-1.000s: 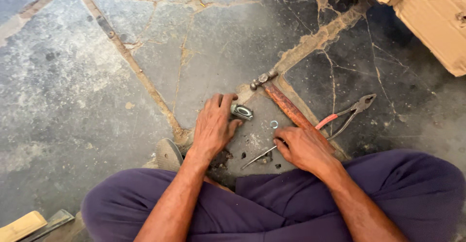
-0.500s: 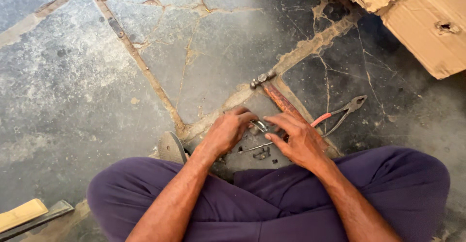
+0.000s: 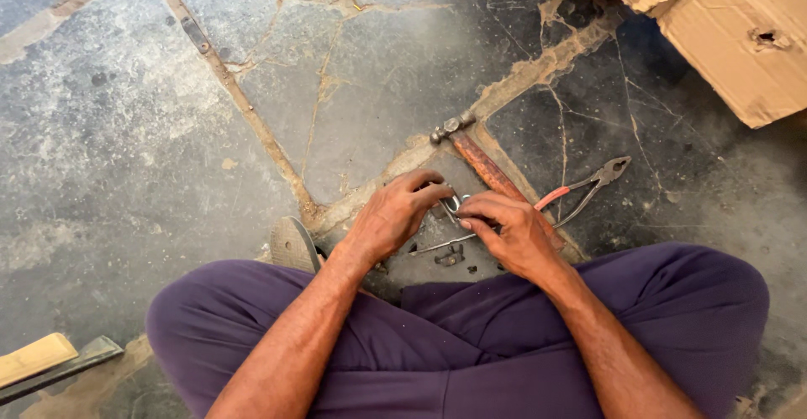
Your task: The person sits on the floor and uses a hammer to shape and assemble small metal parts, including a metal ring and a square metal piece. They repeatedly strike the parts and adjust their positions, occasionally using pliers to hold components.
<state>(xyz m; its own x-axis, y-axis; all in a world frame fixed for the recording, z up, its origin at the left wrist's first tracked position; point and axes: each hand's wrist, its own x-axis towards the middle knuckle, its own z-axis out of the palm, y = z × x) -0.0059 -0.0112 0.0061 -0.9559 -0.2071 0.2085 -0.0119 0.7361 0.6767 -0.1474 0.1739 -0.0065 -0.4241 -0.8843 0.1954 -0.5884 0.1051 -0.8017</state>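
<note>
Stone floor (image 3: 168, 133): both hands (left (image 3: 391, 217), right (image 3: 513, 234)) pinch small metal piece (image 3: 451, 207).

Cracked stone floor (image 3: 126, 133) bears hammer (image 3: 479, 158), pliers (image 3: 588, 188), cardboard box (image 3: 740, 41), small metal parts (image 3: 450, 255).

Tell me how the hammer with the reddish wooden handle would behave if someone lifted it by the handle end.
The hammer with the reddish wooden handle would probably stay stiff, as its shaft looks straight and solid. It is likely head-heavy, because the small metal head sits at the far end. Lying flat on the cracked stone floor, it seems unlikely to roll far.
</note>
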